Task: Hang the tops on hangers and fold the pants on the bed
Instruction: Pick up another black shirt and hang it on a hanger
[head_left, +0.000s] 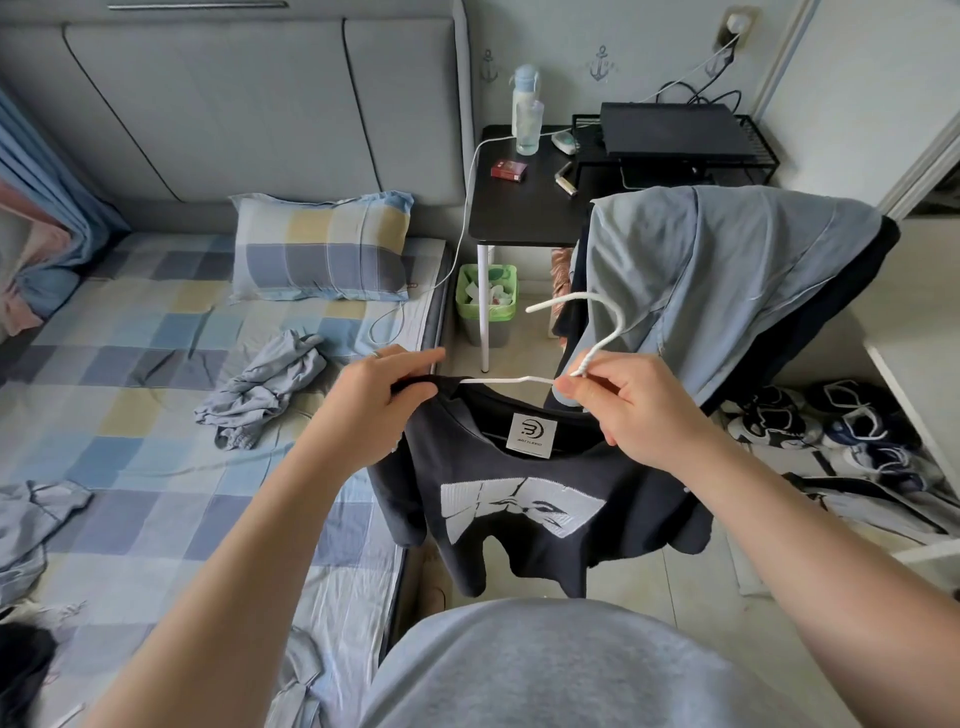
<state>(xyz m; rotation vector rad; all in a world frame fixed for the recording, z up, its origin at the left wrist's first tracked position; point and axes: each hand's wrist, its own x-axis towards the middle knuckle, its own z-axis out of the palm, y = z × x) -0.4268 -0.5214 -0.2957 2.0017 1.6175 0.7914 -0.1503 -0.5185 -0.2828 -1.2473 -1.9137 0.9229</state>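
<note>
Beside the checked bed (156, 364), left grip (374, 400) clutches black top (519, 499); right grip (634, 415) pinches white hanger (509, 381).

Bed (156, 415) fills the frame's left, pillow (322, 249) at its head; upper centre, a bottle (527, 111) stands on the tabletop (524, 213), bin (485, 306) beneath; shoes (841, 415) on the floor (701, 597), right.

A black T-shirt (545, 499) with a white print is held up beside the bed (156, 415), neck label showing, a white wire hanger (498, 380) threaded into its collar. Crumpled grey pants (260, 389) lie unfolded on the checked bed.
</note>
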